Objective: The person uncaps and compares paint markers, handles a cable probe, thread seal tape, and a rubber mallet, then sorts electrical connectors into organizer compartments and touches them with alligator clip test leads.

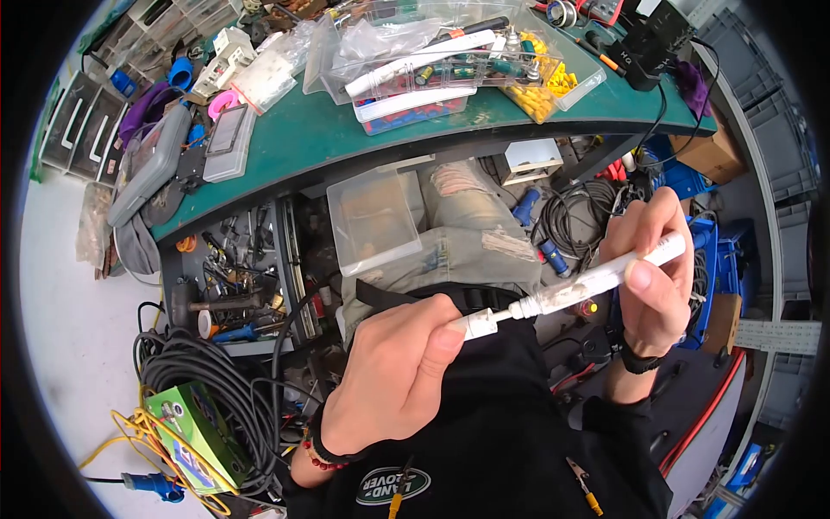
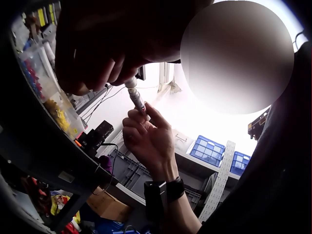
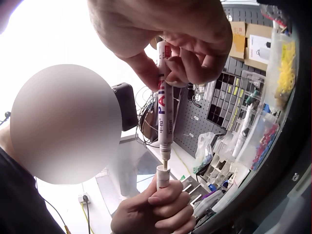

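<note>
My right hand (image 1: 653, 268) pinches the barrel of a white paint marker (image 1: 575, 290) between thumb and fingers. Its red and blue lettering shows in the right wrist view. The marker's thin tip points toward its white cap (image 1: 478, 325), gripped in my left hand (image 1: 389, 368). Tip and cap mouth are in line, with the tip right at the opening in the right wrist view, and the marker's threaded neck stands outside the cap. Both hands are over my lap, in front of the green workbench (image 1: 303, 164).
Clear boxes with yellow and red-blue small parts (image 1: 411, 108) sit on the bench, along with another white marker (image 1: 419, 62). A translucent lid (image 1: 372, 221) lies on my lap. Left are an open tool drawer (image 1: 233, 285), coiled black cable (image 1: 190, 363) and a green box (image 1: 199, 432).
</note>
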`<state>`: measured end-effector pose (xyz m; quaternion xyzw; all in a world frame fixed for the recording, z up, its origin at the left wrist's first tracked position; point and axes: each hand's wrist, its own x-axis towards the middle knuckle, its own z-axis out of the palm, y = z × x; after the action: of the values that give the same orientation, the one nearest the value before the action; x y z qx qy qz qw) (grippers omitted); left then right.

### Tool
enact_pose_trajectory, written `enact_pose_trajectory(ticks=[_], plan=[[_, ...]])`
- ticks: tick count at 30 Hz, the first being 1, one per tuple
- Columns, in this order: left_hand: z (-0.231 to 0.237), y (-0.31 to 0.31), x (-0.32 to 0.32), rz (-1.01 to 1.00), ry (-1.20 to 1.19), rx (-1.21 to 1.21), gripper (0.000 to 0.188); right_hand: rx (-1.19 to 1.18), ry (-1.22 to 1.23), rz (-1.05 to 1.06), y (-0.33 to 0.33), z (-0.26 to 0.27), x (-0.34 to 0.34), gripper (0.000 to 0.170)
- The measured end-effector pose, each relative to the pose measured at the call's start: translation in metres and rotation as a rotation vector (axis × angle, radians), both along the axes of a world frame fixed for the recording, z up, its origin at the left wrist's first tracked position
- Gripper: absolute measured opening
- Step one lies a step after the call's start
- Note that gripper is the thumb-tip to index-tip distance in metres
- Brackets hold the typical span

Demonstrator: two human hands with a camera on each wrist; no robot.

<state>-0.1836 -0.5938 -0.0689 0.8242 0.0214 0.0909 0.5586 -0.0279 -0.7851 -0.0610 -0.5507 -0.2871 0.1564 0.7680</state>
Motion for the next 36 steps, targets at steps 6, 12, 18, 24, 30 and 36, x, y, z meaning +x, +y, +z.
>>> enact_pose_trajectory(ticks=[6,12,18,24,30,36], plan=[[-0.002,-0.001,0.000,0.035,-0.070,0.078,0.020,0.005,0.029,-0.038,0.004,-0.003,-0.001,0.027],[-0.001,0.000,0.000,0.047,-0.078,0.081,0.018,-0.028,0.020,-0.048,0.000,-0.003,0.001,0.033],[-0.002,0.001,0.000,0.053,-0.058,0.105,0.020,0.026,0.025,-0.086,-0.001,-0.001,0.000,0.028],[-0.003,0.000,0.001,0.062,-0.056,0.087,0.020,0.030,0.032,-0.097,-0.003,0.001,-0.001,0.029],[-0.004,-0.001,0.002,0.058,-0.086,0.114,0.019,0.001,0.009,-0.095,-0.002,0.000,-0.003,0.030],[-0.004,-0.002,0.003,0.035,-0.099,0.117,0.018,-0.006,0.018,-0.067,0.002,0.000,-0.010,0.030]])
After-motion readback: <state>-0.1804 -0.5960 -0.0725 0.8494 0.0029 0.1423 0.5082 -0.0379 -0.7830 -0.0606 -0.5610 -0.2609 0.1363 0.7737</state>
